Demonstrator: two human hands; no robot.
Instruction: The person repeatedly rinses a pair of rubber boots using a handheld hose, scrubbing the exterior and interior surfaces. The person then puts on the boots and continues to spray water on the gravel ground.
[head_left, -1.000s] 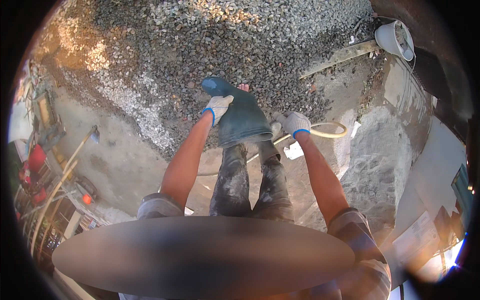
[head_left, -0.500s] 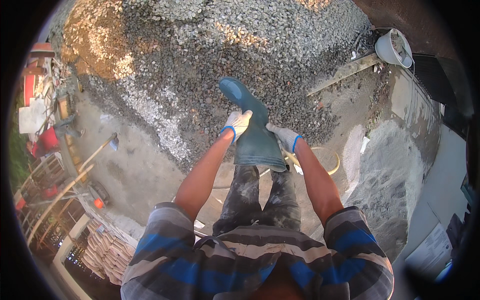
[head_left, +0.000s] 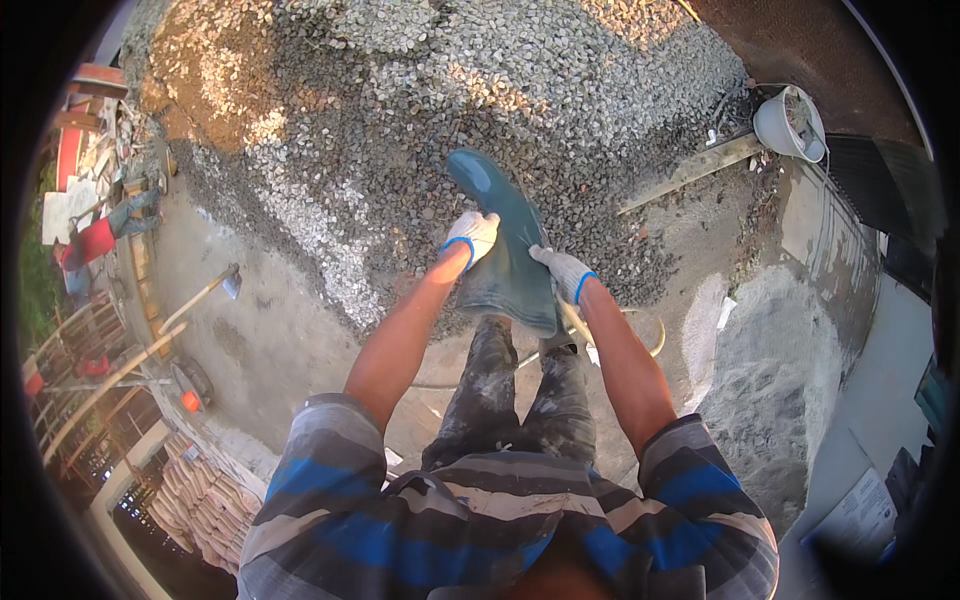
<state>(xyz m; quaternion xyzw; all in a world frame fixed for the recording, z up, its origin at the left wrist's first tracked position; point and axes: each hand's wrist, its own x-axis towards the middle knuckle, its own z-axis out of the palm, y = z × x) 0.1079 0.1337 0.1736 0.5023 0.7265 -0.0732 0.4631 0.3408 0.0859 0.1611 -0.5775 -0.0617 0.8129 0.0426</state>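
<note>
A dark green rubber boot [head_left: 512, 255] hangs in front of my legs, its toe pointing up and away to the left and its wide shaft opening toward me. My left hand [head_left: 472, 236], in a white knit glove with a blue cuff, grips the boot's left side near the ankle. On the other side my right hand [head_left: 563, 272], gloved the same way, pinches the shaft's right edge. Both hands are closed on the rubber. My dusty dark trousers [head_left: 470, 400] show below the boot; my feet are mostly hidden behind it.
A gravel heap [head_left: 400, 110] spreads ahead. At the far right a white bucket [head_left: 788, 125] stands by a plank [head_left: 690, 175]. A grey sand pile [head_left: 765, 370] lies right. On the left are a hoe [head_left: 205, 297], stacked sacks [head_left: 215, 505] and a person in red [head_left: 95, 243].
The boot's shaft has swung slightly left and its toe a little right, with both hands still on it. At the far left the other person has come further into view.
</note>
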